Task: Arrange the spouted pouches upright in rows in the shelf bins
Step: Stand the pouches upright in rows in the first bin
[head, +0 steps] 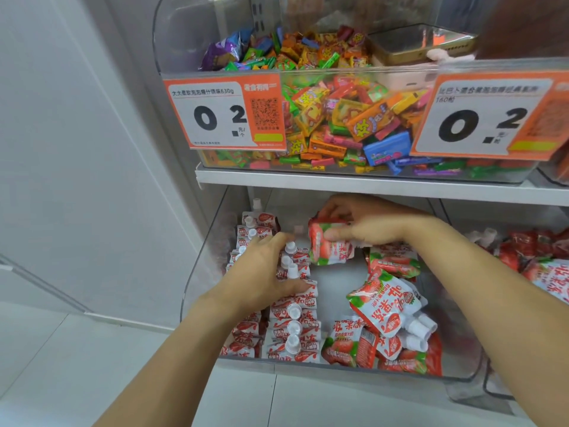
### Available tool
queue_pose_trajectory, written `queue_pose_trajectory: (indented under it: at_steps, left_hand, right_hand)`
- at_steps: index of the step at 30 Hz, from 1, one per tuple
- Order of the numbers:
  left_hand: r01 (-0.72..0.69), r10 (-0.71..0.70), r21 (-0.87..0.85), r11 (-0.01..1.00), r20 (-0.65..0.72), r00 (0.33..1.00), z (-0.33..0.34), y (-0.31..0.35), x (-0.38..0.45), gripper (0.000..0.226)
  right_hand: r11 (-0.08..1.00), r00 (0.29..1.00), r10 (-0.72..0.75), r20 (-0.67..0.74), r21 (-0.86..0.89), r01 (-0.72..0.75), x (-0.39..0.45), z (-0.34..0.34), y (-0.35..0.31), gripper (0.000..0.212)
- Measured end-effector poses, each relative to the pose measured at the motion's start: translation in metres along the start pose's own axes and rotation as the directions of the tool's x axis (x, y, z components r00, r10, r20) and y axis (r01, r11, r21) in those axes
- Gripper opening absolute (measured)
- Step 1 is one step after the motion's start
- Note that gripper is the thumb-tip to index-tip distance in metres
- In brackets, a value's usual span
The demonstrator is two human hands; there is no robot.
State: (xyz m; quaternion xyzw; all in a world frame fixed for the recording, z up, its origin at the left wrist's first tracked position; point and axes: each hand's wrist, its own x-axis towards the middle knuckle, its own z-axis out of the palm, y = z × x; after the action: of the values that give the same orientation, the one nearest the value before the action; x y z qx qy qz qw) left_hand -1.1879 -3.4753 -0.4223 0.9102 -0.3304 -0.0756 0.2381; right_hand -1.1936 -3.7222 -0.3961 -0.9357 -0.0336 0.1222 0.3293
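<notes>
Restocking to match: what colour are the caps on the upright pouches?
White caps on the upright pouches, clearest in the head view.

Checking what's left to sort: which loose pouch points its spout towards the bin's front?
The white strawberry-print pouch lying flat atop the right-hand pile, its white cap nearest the clear bin front.

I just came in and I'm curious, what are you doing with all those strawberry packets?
A person is tidying a clear bin. The right hand holds one pouch above it. The left hand rests on the upright rows at the bin's left. More loose pouches lie jumbled at its right.
</notes>
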Motion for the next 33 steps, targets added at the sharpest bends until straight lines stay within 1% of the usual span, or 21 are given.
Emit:
queue_pose_trajectory:
  at_steps: [2, 3, 5, 6, 7, 9, 10, 11, 12, 13, 14, 15, 17, 18, 19, 22, 24, 26, 29, 30, 33]
  left_hand:
    - [0.003, -0.003, -0.001, 1.0, 0.0, 1.0, -0.001, -0.001, -0.001, 0.08]
    - [0.005, -0.005, 0.001, 1.0, 0.001, 1.0, -0.001, -0.001, -0.001, 0.08]
    - [0.008, -0.008, 0.002, 1.0, 0.002, 1.0, -0.001, 0.0, -0.002, 0.08]
    - [0.008, -0.008, -0.002, 1.0, 0.0, 1.0, -0.001, 0.0, -0.002, 0.08]
    - [0.012, -0.012, -0.01, 1.0, 0.0, 1.0, -0.002, 0.0, -0.002, 0.08]
    - [0.013, -0.013, -0.039, 0.999, -0.001, 1.0, -0.002, 0.0, -0.001, 0.078]
    - [0.01, -0.01, -0.051, 0.999, -0.006, 1.0, -0.003, 0.001, -0.001, 0.077]
    - [0.008, -0.009, -0.054, 0.999, -0.011, 1.0, -0.004, 0.001, -0.002, 0.077]
    - [0.009, -0.01, -0.052, 0.999, -0.02, 1.0, -0.004, 0.002, -0.002, 0.078]
    - [0.01, -0.011, -0.047, 0.999, -0.027, 1.0, -0.005, 0.003, -0.003, 0.079]
    - [0.007, -0.009, -0.045, 0.999, -0.034, 0.999, -0.005, 0.003, -0.003, 0.079]
    - [0.004, -0.006, -0.044, 0.999, -0.039, 0.999, -0.005, 0.003, -0.004, 0.078]
    - [0.001, -0.003, -0.046, 0.999, -0.042, 0.999, -0.005, 0.003, -0.005, 0.076]
    - [-0.001, -0.001, -0.049, 0.999, -0.042, 0.999, -0.006, 0.003, -0.005, 0.075]
    - [0.0, -0.002, -0.051, 0.999, -0.043, 0.999, -0.006, 0.002, -0.006, 0.075]
    - [0.001, -0.004, -0.045, 0.999, -0.056, 0.998, -0.008, 0.001, -0.006, 0.074]
    - [-0.003, 0.0, -0.048, 0.999, -0.065, 0.998, -0.008, 0.001, -0.007, 0.074]
    - [-0.002, -0.002, -0.054, 0.999, -0.07, 0.998, -0.008, 0.0, -0.007, 0.073]
    - [0.01, -0.014, -0.058, 0.998, -0.066, 0.998, -0.009, 0.0, -0.007, 0.073]
    - [0.012, -0.016, -0.063, 0.998, -0.064, 0.998, -0.01, -0.001, -0.007, 0.074]
    - [0.02, -0.024, -0.085, 0.996, -0.052, 0.998, -0.012, -0.002, -0.005, 0.076]
  right_hand:
    - [0.996, 0.995, 0.025, -0.092, 0.09, -0.017, -0.004, -0.002, -0.005, 0.043]
    - [0.997, 0.984, 0.041, -0.172, 0.078, -0.028, -0.004, -0.002, -0.008, 0.042]
    - [0.997, 0.944, 0.013, -0.331, -0.065, -0.037, 0.0, 0.002, -0.01, 0.036]
    - [0.993, 0.936, 0.013, -0.352, -0.104, -0.053, 0.003, 0.007, -0.013, 0.032]
    - [0.993, 0.944, 0.028, -0.328, -0.095, -0.063, 0.007, 0.013, -0.014, 0.039]
    - [0.999, 0.976, 0.025, -0.218, -0.022, -0.03, 0.017, 0.022, -0.012, 0.054]
    - [0.999, 0.987, -0.005, -0.16, -0.053, -0.004, 0.02, 0.026, -0.011, 0.054]
    - [0.992, 0.994, -0.036, -0.107, -0.126, 0.023, 0.022, 0.029, -0.011, 0.048]
    - [0.978, 0.995, -0.058, -0.078, -0.204, 0.041, 0.023, 0.032, -0.011, 0.038]
    - [0.964, 0.994, -0.078, -0.074, -0.261, 0.056, 0.024, 0.036, -0.011, 0.026]
    - [0.954, 0.992, -0.096, -0.079, -0.291, 0.069, 0.024, 0.041, -0.011, 0.018]
    - [0.951, 0.989, -0.112, -0.096, -0.3, 0.079, 0.025, 0.045, -0.011, 0.019]
    - [0.951, 0.983, -0.132, -0.127, -0.296, 0.089, 0.025, 0.052, -0.013, 0.034]
    - [0.95, 0.984, -0.129, -0.121, -0.3, 0.088, 0.026, 0.053, -0.013, 0.038]
    - [0.945, 0.985, -0.137, -0.105, -0.312, 0.098, 0.029, 0.054, -0.012, 0.037]
    - [0.918, 0.993, -0.109, -0.034, -0.387, 0.087, 0.031, 0.052, -0.017, 0.022]
    - [0.917, 0.994, -0.107, -0.024, -0.388, 0.09, 0.03, 0.052, -0.02, 0.02]
    - [0.916, 0.993, -0.119, -0.018, -0.388, 0.102, 0.029, 0.052, -0.021, 0.025]
    - [0.954, 0.997, -0.07, 0.024, -0.29, 0.074, 0.028, 0.05, -0.021, 0.051]
    - [0.959, 0.997, -0.049, 0.052, -0.276, 0.061, 0.027, 0.05, -0.024, 0.054]
    - [0.972, 0.99, 0.015, 0.14, -0.236, 0.019, 0.027, 0.052, -0.031, 0.047]
